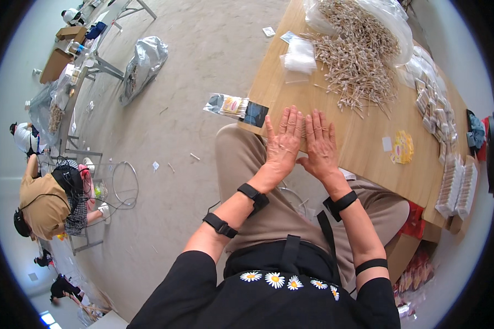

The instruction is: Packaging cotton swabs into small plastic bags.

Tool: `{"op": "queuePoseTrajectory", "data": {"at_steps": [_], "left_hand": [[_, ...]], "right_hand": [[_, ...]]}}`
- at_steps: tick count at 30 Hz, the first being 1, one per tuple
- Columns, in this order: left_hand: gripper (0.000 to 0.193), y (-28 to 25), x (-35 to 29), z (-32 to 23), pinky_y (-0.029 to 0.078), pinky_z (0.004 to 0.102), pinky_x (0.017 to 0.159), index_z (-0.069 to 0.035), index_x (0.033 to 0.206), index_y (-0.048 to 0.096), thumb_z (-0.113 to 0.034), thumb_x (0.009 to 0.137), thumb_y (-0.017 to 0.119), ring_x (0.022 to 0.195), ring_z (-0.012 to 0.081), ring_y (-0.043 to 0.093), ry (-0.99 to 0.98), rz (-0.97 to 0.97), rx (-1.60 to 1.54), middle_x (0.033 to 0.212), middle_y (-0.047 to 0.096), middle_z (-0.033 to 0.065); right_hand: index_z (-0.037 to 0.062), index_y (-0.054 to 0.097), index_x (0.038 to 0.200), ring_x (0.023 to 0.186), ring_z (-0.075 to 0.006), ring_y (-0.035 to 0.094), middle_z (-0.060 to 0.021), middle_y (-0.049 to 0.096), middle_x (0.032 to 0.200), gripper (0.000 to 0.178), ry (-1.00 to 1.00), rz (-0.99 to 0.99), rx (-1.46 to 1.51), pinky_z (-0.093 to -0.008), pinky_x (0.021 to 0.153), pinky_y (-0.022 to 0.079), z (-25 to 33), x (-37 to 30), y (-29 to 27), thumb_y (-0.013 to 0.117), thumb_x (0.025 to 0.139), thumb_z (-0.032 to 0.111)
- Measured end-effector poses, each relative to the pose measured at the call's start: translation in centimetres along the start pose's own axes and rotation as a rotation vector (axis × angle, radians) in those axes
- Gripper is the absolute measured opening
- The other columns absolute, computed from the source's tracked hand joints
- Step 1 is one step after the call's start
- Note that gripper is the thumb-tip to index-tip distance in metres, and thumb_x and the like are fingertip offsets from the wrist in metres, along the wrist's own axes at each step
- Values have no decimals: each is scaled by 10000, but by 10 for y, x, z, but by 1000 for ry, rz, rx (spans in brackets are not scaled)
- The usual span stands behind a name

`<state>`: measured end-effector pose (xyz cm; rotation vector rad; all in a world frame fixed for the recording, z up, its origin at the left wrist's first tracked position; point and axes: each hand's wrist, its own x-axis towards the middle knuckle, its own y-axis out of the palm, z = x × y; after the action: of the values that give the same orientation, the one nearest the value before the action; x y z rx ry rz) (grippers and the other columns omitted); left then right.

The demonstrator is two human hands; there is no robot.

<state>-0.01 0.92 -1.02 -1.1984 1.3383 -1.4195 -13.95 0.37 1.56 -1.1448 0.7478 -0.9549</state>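
Note:
My left hand (284, 141) and my right hand (319, 147) lie flat side by side at the table's near edge, fingers stretched out and pointing away from me. In the narrow gap between them a row of cotton swabs (303, 127) shows, partly hidden by the fingers. Left of my left hand, a small pack of cotton swabs (233, 105) with a yellow label juts past the table edge, beside a dark flat piece (254, 114). Beyond my hands, a large heap of loose cotton swabs (359, 57) spills from a clear plastic bag (398, 24).
Clear small bags (300, 56) lie left of the heap. Yellow labels (402, 147) and a white card (387, 144) are to the right. Filled packs (436, 118) pile along the table's (362, 148) right side, with upright rows (450, 183) nearer. Other people work at far left.

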Motion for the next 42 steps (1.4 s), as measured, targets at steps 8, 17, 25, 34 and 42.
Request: {"op": "queuePoseTrajectory", "data": {"at_steps": [8, 17, 25, 34, 42], "left_hand": [[684, -61, -27, 90, 393, 425, 1098, 49, 1339, 510, -171, 759, 796, 1279, 349, 520, -112, -220, -539, 1346, 564, 193], [480, -52, -45, 140, 454, 364, 1054, 89, 1321, 489, -141, 950, 690, 1201, 192, 551, -851, -250, -1909, 1291, 557, 135], [502, 0, -16, 148, 487, 392, 1010, -15, 1249, 534, -220, 872, 794, 1164, 243, 560, -952, -138, -2486, 1303, 539, 144], [309, 44, 33, 151, 589, 324, 696, -97, 997, 616, -224, 828, 840, 804, 158, 674, -1157, -431, -2363, 923, 665, 17], [214, 55, 36, 160, 603, 385, 735, -78, 971, 629, -239, 899, 751, 806, 212, 696, -1210, -190, -2568, 911, 701, 65]], "right_hand": [[3, 192, 1558, 1536, -357, 124, -199, 158, 1643, 1270, 0, -48, -15, -484, 1230, 147, -1, 0, 0, 931, 565, 287], [-18, 217, 1542, 1527, -365, 150, -211, 176, 1633, 1223, -19, -48, -16, -486, 1224, 175, 3, 2, -4, 920, 582, 266], [-17, 209, 1546, 1525, -372, 154, -215, 182, 1631, 1225, 7, -30, -24, -486, 1226, 165, 3, 2, -4, 916, 585, 262], [-21, 216, 1543, 1528, -368, 149, -215, 190, 1628, 1236, 12, -30, -40, -482, 1231, 154, 6, 3, -4, 920, 567, 259], [-45, 193, 1544, 1521, -413, 140, -269, 179, 1613, 1284, 44, -58, -22, -495, 1230, 152, 23, 9, 0, 923, 549, 309]]}}
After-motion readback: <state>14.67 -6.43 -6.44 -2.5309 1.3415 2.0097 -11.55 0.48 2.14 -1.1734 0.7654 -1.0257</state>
